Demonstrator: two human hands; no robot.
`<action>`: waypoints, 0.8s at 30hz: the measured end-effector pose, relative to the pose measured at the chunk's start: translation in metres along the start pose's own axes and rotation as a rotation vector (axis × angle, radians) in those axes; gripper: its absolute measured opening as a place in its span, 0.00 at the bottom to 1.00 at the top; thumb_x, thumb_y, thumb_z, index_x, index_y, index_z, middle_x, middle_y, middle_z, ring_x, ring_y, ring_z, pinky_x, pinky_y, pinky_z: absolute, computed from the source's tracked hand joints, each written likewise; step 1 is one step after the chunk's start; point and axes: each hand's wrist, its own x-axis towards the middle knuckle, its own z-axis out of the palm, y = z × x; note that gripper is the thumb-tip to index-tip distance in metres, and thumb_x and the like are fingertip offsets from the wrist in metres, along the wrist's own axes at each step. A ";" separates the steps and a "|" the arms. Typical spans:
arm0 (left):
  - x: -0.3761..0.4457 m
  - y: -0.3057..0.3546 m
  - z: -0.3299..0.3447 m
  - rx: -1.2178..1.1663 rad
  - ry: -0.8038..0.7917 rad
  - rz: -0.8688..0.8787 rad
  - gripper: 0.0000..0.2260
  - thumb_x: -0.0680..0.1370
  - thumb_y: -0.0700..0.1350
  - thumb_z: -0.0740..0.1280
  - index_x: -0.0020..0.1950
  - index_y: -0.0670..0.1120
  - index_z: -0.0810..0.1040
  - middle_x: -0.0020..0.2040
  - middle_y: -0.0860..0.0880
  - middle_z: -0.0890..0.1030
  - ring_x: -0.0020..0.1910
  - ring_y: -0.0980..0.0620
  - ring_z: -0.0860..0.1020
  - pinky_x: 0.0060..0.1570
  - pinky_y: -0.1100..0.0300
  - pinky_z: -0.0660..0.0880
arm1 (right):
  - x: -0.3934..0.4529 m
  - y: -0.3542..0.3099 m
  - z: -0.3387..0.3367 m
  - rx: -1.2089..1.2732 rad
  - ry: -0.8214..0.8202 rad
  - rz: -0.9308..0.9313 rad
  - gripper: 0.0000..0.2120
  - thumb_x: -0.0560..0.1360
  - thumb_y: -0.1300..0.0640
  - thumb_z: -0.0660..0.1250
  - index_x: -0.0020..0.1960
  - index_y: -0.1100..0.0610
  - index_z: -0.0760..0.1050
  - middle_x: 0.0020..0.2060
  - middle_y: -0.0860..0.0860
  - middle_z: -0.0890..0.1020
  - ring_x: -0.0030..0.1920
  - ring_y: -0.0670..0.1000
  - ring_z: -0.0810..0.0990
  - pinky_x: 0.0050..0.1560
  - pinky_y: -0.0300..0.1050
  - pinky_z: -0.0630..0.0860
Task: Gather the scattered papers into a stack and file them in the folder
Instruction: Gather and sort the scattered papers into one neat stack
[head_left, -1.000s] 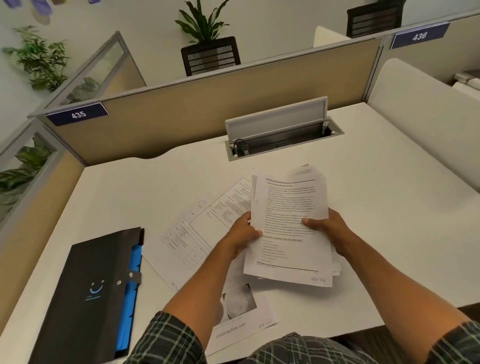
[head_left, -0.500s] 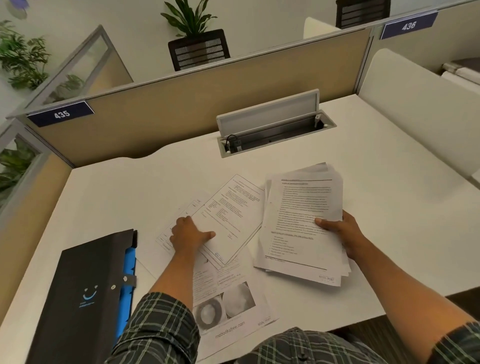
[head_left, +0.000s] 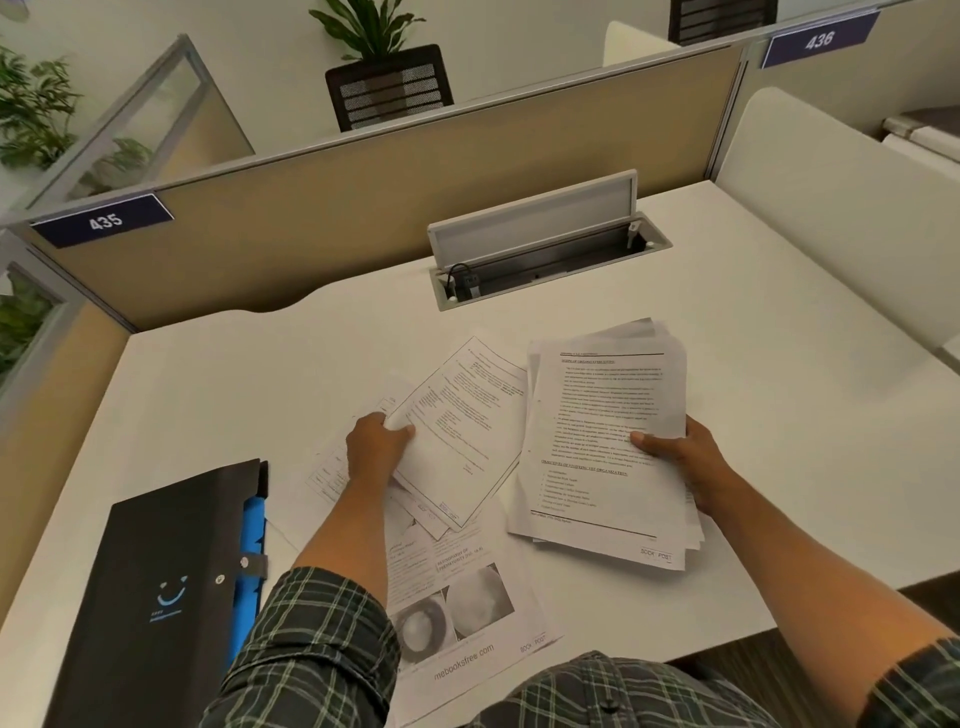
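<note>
Stack (head_left: 602, 447) beside desk's (head_left: 779, 415) bare right

Left hand (head_left: 376, 447) off the stack (head_left: 602, 447), now gripping a loose sheet (head_left: 462, 431) and lifting its near-left edge from the bench

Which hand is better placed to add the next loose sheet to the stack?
Left. The left hand already pinches the loose sheet beside the stack, while the right hand is occupied gripping that stack.

Soft, even indoor light, faint shadows, wide-angle bending at edges, slightly soft focus.
</note>
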 end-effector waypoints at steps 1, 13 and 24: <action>0.000 0.003 -0.001 -0.067 0.054 0.006 0.19 0.77 0.49 0.73 0.60 0.36 0.79 0.55 0.40 0.82 0.58 0.38 0.80 0.48 0.50 0.78 | 0.001 0.000 0.000 -0.007 -0.001 0.001 0.28 0.64 0.60 0.80 0.64 0.57 0.80 0.56 0.57 0.87 0.52 0.62 0.87 0.45 0.54 0.85; -0.004 0.027 -0.012 -0.930 0.161 -0.209 0.06 0.79 0.43 0.72 0.55 0.47 0.81 0.51 0.49 0.83 0.50 0.48 0.82 0.54 0.49 0.83 | 0.008 -0.004 0.011 -0.024 0.000 0.005 0.22 0.68 0.65 0.79 0.61 0.54 0.81 0.54 0.56 0.88 0.50 0.62 0.88 0.43 0.53 0.85; -0.060 0.053 0.025 -0.693 -0.294 -0.046 0.07 0.76 0.41 0.76 0.53 0.42 0.83 0.51 0.44 0.85 0.46 0.48 0.83 0.49 0.53 0.82 | 0.013 -0.013 0.039 0.024 0.011 -0.027 0.18 0.71 0.68 0.75 0.59 0.59 0.81 0.49 0.56 0.88 0.47 0.60 0.88 0.41 0.50 0.85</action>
